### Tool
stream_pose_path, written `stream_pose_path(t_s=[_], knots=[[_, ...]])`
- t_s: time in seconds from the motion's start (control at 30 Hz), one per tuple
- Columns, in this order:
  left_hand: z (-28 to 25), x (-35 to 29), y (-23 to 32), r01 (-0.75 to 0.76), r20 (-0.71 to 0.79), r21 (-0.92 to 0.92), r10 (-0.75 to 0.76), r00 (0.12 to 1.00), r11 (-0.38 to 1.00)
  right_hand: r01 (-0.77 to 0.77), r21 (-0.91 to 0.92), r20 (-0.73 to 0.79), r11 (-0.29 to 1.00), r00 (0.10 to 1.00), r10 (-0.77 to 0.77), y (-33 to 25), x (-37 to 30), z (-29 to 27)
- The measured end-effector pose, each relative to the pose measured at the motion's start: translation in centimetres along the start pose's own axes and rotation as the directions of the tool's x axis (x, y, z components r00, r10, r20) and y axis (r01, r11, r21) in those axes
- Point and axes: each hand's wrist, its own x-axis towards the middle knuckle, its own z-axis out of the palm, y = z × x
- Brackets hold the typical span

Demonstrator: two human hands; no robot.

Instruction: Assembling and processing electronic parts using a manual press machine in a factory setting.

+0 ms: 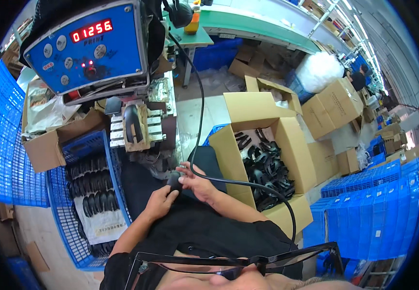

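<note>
In the workshop (202, 113), the left hand (160, 202) clasps a black, rounded piece (174, 181), the loosely spread right hand (198, 186) touching it; apparently handling, next requiring steady support.

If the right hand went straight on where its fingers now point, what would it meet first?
Most likely the small black rounded piece held in the left hand: the right hand points leftward at it and looks very close or touching. Exact depth is unclear here.

I log the part (174, 181) as smooth, plastic-looking; carton (294, 157), matt cardboard; basket (66, 234), plastic lattice; control panel (86, 54), smooth-faced.
</note>
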Motion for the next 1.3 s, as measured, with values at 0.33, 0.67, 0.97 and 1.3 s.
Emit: stream_pose_path(t_s=[0.33,0.67,0.97,1.3], knots=[[-1.9,0.3,0.4,-0.157,-0.205,0.23,0.206,0.957,0.96,-0.198,-0.208,-0.051,0.958,0.98,0.192,0.3,3.1,-2.8],[-15.7,-7.1,15.1,-0.623,-0.077,-0.61,0.745,0.662,0.49,-0.359,0.122,0.137,0.925,0.93,0.342,2.5,5.2,-15.0],[-16.3,-6.3,21.7,-0.933,-0.268,-0.353,0.948,0.171,0.068,-0.395,0.096,0.075,0.914,0.918,0.389,4.6,6.9,-16.6],[-17.4,-6.5,24.3,-0.79,-0.156,-0.607,0.964,0.216,0.079,-0.387,0.051,0.098,0.921,0.92,0.381,4.3,6.9,-16.8]])
